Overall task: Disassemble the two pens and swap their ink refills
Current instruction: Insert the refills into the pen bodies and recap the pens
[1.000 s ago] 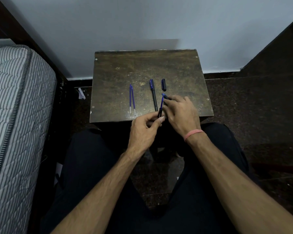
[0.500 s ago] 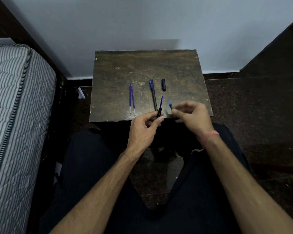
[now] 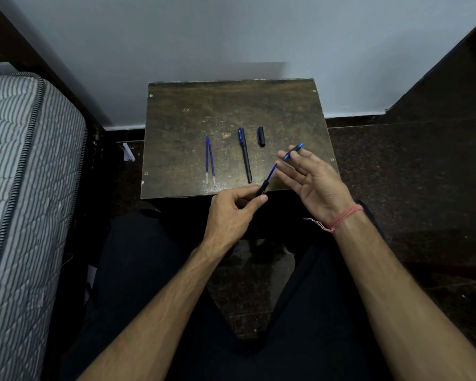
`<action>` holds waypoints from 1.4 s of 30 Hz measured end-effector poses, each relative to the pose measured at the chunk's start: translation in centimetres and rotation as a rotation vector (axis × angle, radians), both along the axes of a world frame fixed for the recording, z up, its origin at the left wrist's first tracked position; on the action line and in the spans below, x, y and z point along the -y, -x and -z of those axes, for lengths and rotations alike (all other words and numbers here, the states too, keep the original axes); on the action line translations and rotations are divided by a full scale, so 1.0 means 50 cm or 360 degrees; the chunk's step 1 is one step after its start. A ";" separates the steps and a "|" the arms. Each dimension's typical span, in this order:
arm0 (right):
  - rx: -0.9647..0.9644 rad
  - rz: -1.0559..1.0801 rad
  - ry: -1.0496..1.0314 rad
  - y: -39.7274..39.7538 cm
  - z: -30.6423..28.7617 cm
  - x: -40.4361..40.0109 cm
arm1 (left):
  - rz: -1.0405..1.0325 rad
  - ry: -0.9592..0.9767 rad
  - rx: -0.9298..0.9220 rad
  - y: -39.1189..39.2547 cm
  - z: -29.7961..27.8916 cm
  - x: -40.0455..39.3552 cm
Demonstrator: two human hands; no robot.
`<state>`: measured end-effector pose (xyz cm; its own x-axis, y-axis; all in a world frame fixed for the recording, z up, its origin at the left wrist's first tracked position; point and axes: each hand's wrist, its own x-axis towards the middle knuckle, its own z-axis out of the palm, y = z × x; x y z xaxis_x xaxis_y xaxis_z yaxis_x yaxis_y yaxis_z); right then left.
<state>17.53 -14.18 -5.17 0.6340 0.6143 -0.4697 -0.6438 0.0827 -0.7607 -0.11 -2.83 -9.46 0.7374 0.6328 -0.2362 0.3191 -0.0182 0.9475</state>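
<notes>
My left hand (image 3: 232, 214) pinches the black lower end of a pen part (image 3: 262, 188) with a blue refill (image 3: 271, 173) sticking up from it, at the small wooden table's (image 3: 231, 105) front edge. My right hand (image 3: 311, 182) is turned palm-up to the right, its fingertips holding a short blue pen piece (image 3: 294, 151). On the table lie two loose blue refills (image 3: 209, 160), side by side at the left, a whole dark pen barrel (image 3: 245, 155) in the middle, and a dark cap (image 3: 261, 136) beside it.
A striped mattress (image 3: 19, 188) fills the left side. A pale wall (image 3: 231, 37) stands behind the table. Dark floor (image 3: 410, 174) lies to the right. My legs in dark trousers (image 3: 138, 298) are under the table's front edge.
My right hand pulled the short blue piece off the pen and swung right and up with it, turning palm-up. The left hand kept hold of the black part with the refill exposed.
</notes>
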 end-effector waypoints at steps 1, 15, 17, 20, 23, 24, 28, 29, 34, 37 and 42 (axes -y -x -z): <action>0.0010 -0.0012 0.0007 0.001 0.000 -0.002 | -0.0001 -0.0003 0.0000 0.000 -0.001 0.000; 0.0118 -0.0141 0.0100 0.011 0.000 -0.010 | 0.0033 -0.0020 -0.0054 0.001 -0.008 -0.003; 0.0155 -0.0181 0.0125 0.013 0.002 -0.011 | 0.0043 -0.0019 -0.0043 0.001 -0.007 -0.003; 0.0260 -0.0282 0.0202 0.020 0.010 -0.014 | 0.0027 0.0029 -0.0002 -0.002 -0.003 -0.005; 0.0384 -0.0349 0.0293 0.032 0.022 -0.021 | 0.0003 0.0040 0.0027 -0.005 0.002 -0.008; 0.0411 -0.0359 0.0316 0.035 0.026 -0.023 | 0.0003 0.0042 0.0031 -0.006 0.004 -0.008; 0.0472 -0.0376 0.0331 0.037 0.029 -0.026 | 0.0036 0.0060 0.0049 -0.006 0.007 -0.007; 0.0459 -0.0377 0.0295 0.034 0.027 -0.025 | 0.0044 0.0065 0.0055 -0.007 0.007 -0.007; 0.0396 -0.0434 0.0045 0.023 0.020 -0.019 | 0.0041 0.0114 0.0058 -0.010 0.006 -0.012; 0.0409 -0.0376 0.0066 0.027 0.021 -0.021 | 0.0077 0.0103 0.0053 -0.008 0.004 -0.014; 0.0437 -0.0267 0.0172 0.029 0.019 -0.027 | 0.0111 0.0077 0.0069 -0.006 -0.002 -0.010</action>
